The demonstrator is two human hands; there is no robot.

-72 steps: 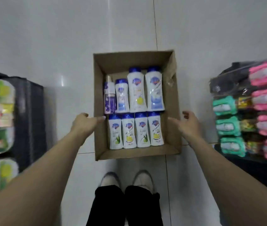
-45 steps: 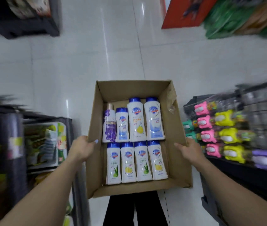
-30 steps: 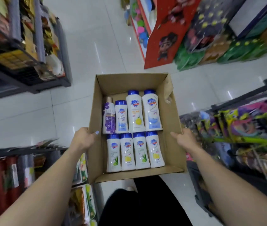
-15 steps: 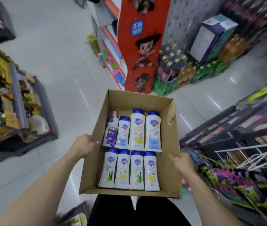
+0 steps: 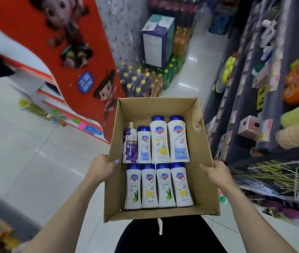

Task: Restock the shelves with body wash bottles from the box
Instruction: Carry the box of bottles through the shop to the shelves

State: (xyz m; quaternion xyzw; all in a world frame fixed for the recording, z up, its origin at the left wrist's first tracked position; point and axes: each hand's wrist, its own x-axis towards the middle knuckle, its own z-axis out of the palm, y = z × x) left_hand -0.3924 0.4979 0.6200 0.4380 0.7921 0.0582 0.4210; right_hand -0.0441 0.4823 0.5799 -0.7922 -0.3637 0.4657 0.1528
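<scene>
An open cardboard box (image 5: pixel 202 187) is held up in front of my body. Inside lie several white body wash bottles (image 5: pixel 160 139) with blue caps in two rows, plus one purple bottle (image 5: pixel 130 143) at the far-left corner of the back row. My left hand (image 5: pixel 102 166) grips the box's left wall, thumb over the rim. On the box's right wall my right hand (image 5: pixel 216 173) is clamped, thumb inside.
A red cartoon display stand (image 5: pixel 68 57) rises ahead on the left. Packs of drink bottles (image 5: pixel 141 81) and a tall carton (image 5: pixel 157 39) stand on the floor ahead. Dark store shelves (image 5: pixel 265 88) with goods line the right side, with a white wire rack (image 5: pixel 291 178) below.
The box was lifted from the floor and carried in both hands. The view has swung up and to the right along the aisle, toward the right-hand shelves.
</scene>
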